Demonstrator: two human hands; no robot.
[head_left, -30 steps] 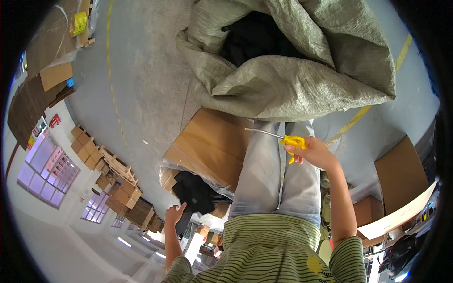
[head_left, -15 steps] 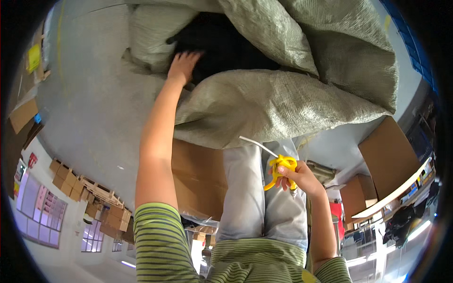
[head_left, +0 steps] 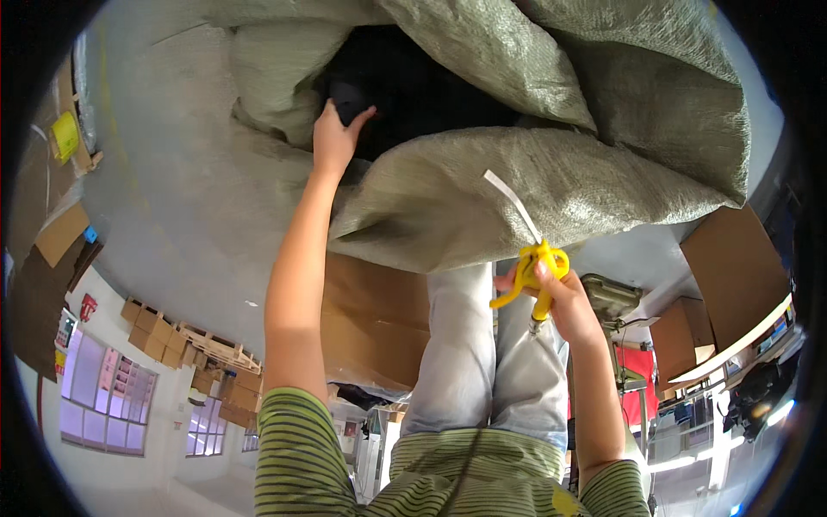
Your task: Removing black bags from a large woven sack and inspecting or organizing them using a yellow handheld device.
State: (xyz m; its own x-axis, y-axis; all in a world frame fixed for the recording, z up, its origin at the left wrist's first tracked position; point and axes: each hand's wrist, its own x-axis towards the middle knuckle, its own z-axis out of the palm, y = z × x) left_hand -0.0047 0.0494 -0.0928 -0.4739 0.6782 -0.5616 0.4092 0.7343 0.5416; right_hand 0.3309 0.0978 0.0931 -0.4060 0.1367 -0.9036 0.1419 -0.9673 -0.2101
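Observation:
A large woven sack (head_left: 482, 189), grey-green with rolled-down edges, stands open in front of me. Inside lies a mass of black material (head_left: 431, 95), too dark to make out in detail. My left hand (head_left: 334, 142) reaches into the sack's left side, thumb and fingers closed around a black, rounded piece (head_left: 347, 100) whose kind I cannot tell. In front of my legs, my right hand (head_left: 564, 297) grips a yellow air blow gun (head_left: 536, 267). Its bent white nozzle tube (head_left: 514, 205) points up and left, over the sack's near edge, and a metal fitting shows at its lower end.
Below the sack, left of my legs, is a brown cardboard box (head_left: 375, 319). More cardboard (head_left: 732, 267) stands at the right, near a green metal object (head_left: 610, 297). Stacked boxes and pallets (head_left: 207, 349) line the far left, by the windows.
My left hand has closed on a black piece in the sack. My right hand has raised the blow gun, bringing its tube up against the view of the sack's near side.

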